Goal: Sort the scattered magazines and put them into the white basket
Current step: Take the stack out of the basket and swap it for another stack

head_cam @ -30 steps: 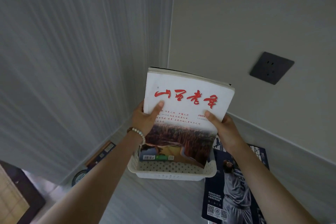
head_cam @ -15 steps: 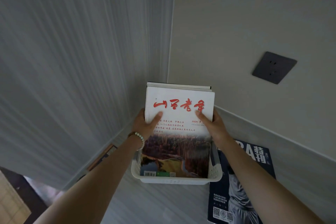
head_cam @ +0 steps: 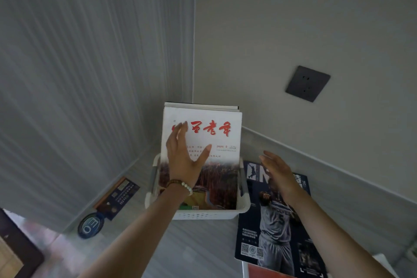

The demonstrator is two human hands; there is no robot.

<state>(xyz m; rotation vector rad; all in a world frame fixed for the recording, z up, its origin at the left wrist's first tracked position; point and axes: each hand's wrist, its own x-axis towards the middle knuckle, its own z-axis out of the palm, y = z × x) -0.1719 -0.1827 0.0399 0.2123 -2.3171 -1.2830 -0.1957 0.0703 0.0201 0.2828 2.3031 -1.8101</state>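
Head view: I see the white magazine (head_cam: 214,119) standing in the basket (head_cam: 203,214); left hand (head_cam: 182,160) before it and right hand (head_cam: 276,171) beside are spread, empty. Next, I reckon, grip the blue magazine (head_cam: 275,232) lying just right

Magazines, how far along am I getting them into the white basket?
Done: the red-titled magazine stands in the white basket. In hand: nothing; left hand and right hand are open. Left: the basketball magazine beside the basket, a red cover under it, a dark blue magazine by the wall.
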